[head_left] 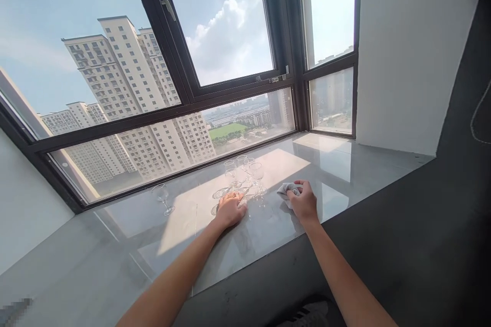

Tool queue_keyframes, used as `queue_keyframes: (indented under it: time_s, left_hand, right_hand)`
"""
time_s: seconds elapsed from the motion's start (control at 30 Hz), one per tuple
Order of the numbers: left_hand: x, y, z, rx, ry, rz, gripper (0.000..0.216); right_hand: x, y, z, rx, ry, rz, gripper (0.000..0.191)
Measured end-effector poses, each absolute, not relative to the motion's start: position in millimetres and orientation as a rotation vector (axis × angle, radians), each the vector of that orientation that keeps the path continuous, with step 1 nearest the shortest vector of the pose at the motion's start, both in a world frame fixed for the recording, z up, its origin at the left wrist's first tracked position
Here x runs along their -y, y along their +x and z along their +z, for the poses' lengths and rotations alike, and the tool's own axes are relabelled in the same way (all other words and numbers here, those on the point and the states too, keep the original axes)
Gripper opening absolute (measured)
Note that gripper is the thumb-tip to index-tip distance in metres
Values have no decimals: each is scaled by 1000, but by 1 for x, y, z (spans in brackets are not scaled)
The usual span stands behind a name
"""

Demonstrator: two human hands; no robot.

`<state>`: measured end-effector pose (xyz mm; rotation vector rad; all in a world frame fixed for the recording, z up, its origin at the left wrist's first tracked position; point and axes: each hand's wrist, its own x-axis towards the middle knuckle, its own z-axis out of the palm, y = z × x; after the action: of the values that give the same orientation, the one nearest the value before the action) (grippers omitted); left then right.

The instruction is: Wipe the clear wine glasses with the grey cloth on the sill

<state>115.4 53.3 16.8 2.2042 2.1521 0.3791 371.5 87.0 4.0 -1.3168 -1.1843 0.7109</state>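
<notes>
Several clear stemmed wine glasses (256, 170) stand grouped on the glossy stone sill, their outlines overlapping. My left hand (231, 209) is at the near left side of this group, low over the sill with its fingers curled. Whatever those fingers may hold is hidden by the hand and blurred by the transparent glass. To the right of the group, my right hand (305, 202) grips a crumpled white cloth (284, 190) just above or on the sill; contact is unclear. A single wine glass (164, 199) stands apart on the left, closer to the window.
The pale tiled sill (230, 255) ends at a front edge above a dark area. A dark-framed window (192, 94) with a handle (168, 7) rises behind the glasses. A white wall (406, 56) bounds the right. Sunlit patches and reflections cross the tiles. A shoe (307, 314) shows below.
</notes>
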Motion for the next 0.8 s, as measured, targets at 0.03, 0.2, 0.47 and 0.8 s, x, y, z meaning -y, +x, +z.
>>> queue_keyframes:
  time_s: [0.03, 0.2, 0.47, 0.8]
  left_hand:
    - [-41, 111, 19, -2132, 2238, 376, 56]
    - [40, 72, 25, -2122, 2295, 371, 50]
    - [107, -42, 19, -2590, 1958, 192, 54]
    - [66, -112, 11, -2857, 1653, 106, 54]
  right_hand:
    - [-87, 372, 4, 1187, -1314, 712, 38]
    - [-89, 373, -1, 1189, -1335, 698, 38]
    - [-87, 374, -1, 1210, -1353, 729, 41]
    - [-90, 373, -3, 1232, -1369, 696, 37]
